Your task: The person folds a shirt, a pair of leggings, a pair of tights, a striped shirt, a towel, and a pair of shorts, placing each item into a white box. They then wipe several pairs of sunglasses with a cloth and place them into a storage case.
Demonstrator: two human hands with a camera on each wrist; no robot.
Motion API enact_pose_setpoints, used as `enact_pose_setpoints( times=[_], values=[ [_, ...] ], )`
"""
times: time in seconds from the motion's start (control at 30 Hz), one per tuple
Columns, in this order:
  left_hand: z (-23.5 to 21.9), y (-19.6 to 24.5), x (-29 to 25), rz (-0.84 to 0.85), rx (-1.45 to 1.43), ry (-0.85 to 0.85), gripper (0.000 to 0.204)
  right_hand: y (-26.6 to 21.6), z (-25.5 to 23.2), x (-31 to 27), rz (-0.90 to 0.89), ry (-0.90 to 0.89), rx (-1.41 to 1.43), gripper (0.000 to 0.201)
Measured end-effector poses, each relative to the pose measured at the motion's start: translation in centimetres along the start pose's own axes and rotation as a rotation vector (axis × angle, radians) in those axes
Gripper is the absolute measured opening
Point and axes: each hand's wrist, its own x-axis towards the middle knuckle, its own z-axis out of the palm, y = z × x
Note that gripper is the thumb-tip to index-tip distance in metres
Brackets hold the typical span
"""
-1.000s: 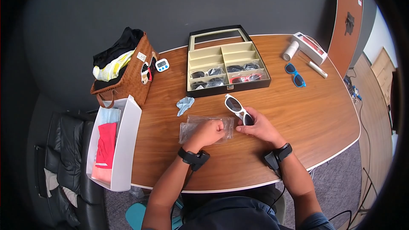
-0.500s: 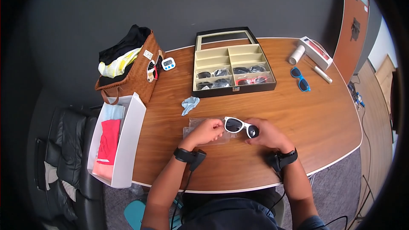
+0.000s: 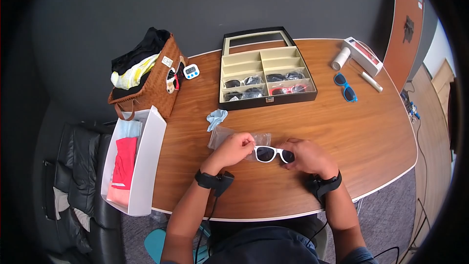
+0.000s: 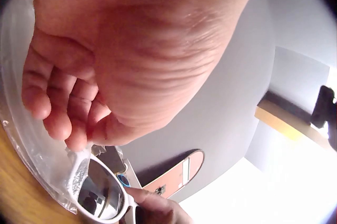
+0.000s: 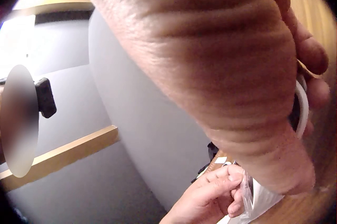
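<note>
While the right hand (image 3: pixel 310 156) grips one end, we see the white-framed sunglasses (image 3: pixel 276 152) held between both hands over the near part of the table (image 3: pixel 371 132), their smooth, glossy frame wrapping two dark, rounded lenses. At the opposite end, the left hand (image 3: pixel 236 147) has its fingers curled, thumb and fingertips pinching the thin, crinkled film of a clear plastic sleeve (image 3: pixel 220 137) beside the frame's corner. That film overlaps the corner in the left wrist view; whether it goes around the frame or only lies against it, we cannot tell.

Just beyond the sleeve we find a crumpled light-blue cloth (image 3: pixel 216 119) on the wood-grained tabletop. Farther back stands a rectangular black display case (image 3: pixel 293 99), its windowed lid raised and its interior split into cream compartments; film-wrapped sunglasses fill the two nearer rows, among them a red-framed pair (image 3: pixel 288 90).

To the right we notice blue-framed sunglasses (image 3: pixel 346 88), a slim white stick (image 3: pixel 372 81), a matte white cylinder (image 3: pixel 341 58) and an oblong white box (image 3: pixel 365 58). Leftward we see a small digital timer (image 3: pixel 191 71), a coarsely woven brown basket (image 3: pixel 156 80) heaped with fabric, and a long white carton (image 3: pixel 148 166) of folded cloths.
</note>
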Motion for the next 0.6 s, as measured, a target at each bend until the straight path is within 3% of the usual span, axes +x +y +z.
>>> enact_pose_setpoints(
  times=[0.07, 0.13, 0.27, 0.33, 0.37, 0.47, 0.5, 0.57, 0.6],
  values=[
    [0.5, 0.9, -0.4, 0.051, 0.092, -0.005, 0.015, 0.0, 0.2, -0.1, 0.021, -0.03, -0.033, 0.054],
    [0.9, 2.7, -0.9, 0.086, 0.2, -0.025, 0.014, -0.2, 0.8, -0.1, -0.002, 0.086, -0.001, 0.054],
    [1.2, 4.1, -1.3, 0.135, 0.285, -0.016, 0.014, -1.1, 0.9, 0.2, -0.016, 0.048, 0.114, 0.059],
    [0.7, 4.7, -1.7, 0.151, 0.219, 0.01, 0.013, -1.4, 1.1, 0.3, -0.165, 0.223, 0.321, 0.059],
    [0.4, 5.0, -1.8, 0.152, 0.22, 0.01, 0.013, -1.8, 1.1, 0.3, -0.166, 0.224, 0.321, 0.059],
    [-0.7, 5.5, -2.3, 0.112, -0.086, -0.003, 0.01, -2.4, 1.9, 0.4, -0.248, 0.39, 0.89, 0.059],
    [-1.1, 5.7, -2.5, 0.115, -0.084, -0.002, 0.01, -2.3, 2.1, 0.3, -0.251, 0.391, 0.888, 0.059],
    [-2.0, 6.5, -2.9, 0.103, -0.294, 0.012, 0.009, -2.5, 2.1, 0.2, -0.27, 0.355, 1.255, 0.058],
    [-2.2, 6.7, -3.0, 0.097, -0.337, 0.047, 0.009, -1.9, 2.3, 0.1, -0.238, 0.329, 1.27, 0.053]
  ],
)
